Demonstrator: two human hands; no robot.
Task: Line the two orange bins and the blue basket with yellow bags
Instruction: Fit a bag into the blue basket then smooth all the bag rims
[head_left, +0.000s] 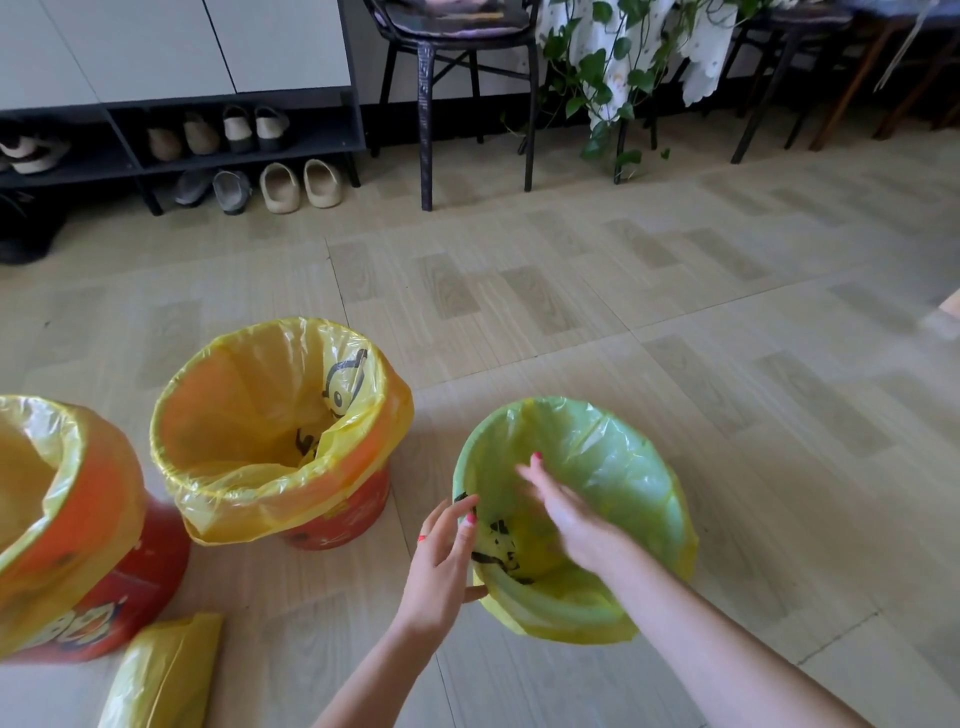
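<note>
Nearest, at the bottom left, a folded yellow bag (161, 675) lies flat on the floor (675, 291), just beside the near orange bin (104, 582), which is cut by the left edge and already lined in yellow. The left hand (441, 561) is at the near-left rim of the basket (571, 519), fingers loosely spread, thumb against the bag folded over the outside; I cannot tell whether it pinches the plastic. The right hand (571, 514), blurred, reaches into the basket with fingers straight, holding nothing. The liner makes the basket look green. Beyond, the second orange bin (343, 514) stands lined. Far back are a shoe rack (176, 140), a chair (452, 78) and a trailing plant (613, 67).
</note>
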